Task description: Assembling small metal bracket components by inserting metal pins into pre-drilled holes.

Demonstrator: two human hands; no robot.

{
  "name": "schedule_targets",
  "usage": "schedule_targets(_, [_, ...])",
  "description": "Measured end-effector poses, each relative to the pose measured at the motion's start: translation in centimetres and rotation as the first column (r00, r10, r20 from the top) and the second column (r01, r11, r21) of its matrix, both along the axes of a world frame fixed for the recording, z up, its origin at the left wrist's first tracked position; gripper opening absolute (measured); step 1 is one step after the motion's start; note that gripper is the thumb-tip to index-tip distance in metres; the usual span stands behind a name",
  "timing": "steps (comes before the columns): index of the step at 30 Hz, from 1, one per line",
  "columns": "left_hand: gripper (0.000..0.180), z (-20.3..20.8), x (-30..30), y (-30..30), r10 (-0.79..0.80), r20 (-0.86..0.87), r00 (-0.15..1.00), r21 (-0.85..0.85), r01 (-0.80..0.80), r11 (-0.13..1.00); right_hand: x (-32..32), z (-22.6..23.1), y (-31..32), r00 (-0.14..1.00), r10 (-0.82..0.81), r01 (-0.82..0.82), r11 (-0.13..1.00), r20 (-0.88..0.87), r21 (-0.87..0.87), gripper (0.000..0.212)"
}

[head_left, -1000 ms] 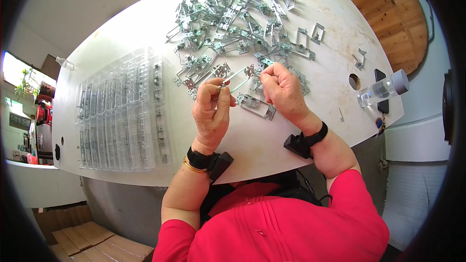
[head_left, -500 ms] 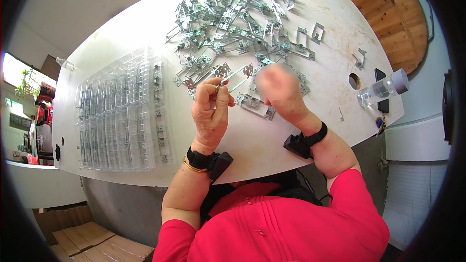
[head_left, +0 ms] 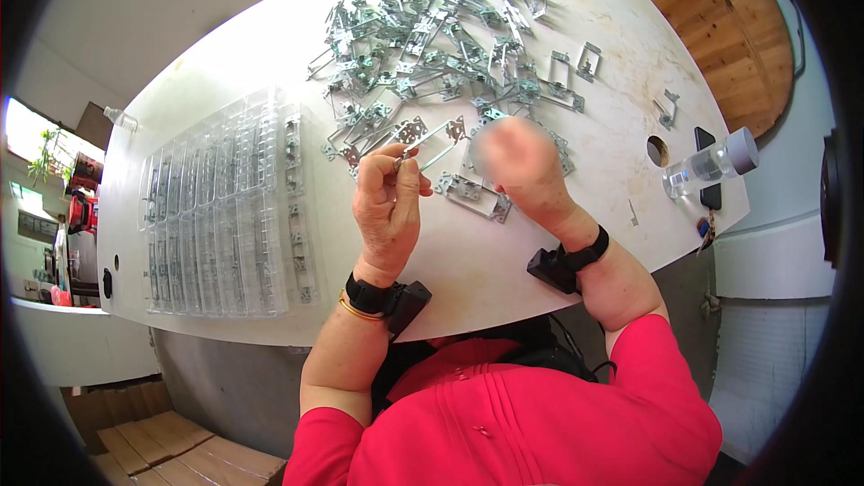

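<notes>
White tabletop point(head_left: 468, 283), loose metal brackets point(head_left: 450, 54) heaped far, clear trays point(head_left: 211, 216) at left.
Seemingly partway along: metal pieces point(head_left: 292, 184) visible in the trays, many brackets left outside. Left hand point(head_left: 387, 211) with grip clamped on near end of one metal frame point(head_left: 439, 155), stretching far and right toward the right hand point(head_left: 524, 166); blurred there, so cannot tell that grip's state.
</notes>
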State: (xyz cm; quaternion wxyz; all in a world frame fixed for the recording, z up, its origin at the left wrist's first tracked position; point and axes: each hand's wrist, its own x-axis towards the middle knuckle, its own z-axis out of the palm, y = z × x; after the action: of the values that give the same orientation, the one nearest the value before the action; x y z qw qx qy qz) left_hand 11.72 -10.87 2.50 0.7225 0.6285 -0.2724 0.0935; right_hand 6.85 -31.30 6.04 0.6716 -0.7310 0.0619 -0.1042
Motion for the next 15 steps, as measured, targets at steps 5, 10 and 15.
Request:
schedule_targets(5, [0.006, 0.07, -0.03, -0.1, -0.004, 0.002, 1.0, 0.008, 0.004, 1.0, 0.02, -0.09, 0.06, 0.999, -0.033, 0.034, 0.997, 0.004, -0.072, 0.014])
schedule_targets(10, [0.007, 0.11, -0.07, -0.03, -0.006, -0.003, 1.0, 0.014, 0.006, 1.0, 0.04, 0.05, 0.24, 0.999, -0.036, 0.035, 0.995, -0.01, -0.096, 0.014])
schedule_targets(15, [0.007, 0.21, -0.09, -0.03, -0.02, -0.01, 1.0, 0.005, 0.02, 1.0, 0.12, -0.26, -0.06, 1.0, -0.001, 0.001, 1.0, -0.002, 0.004, 0.013])
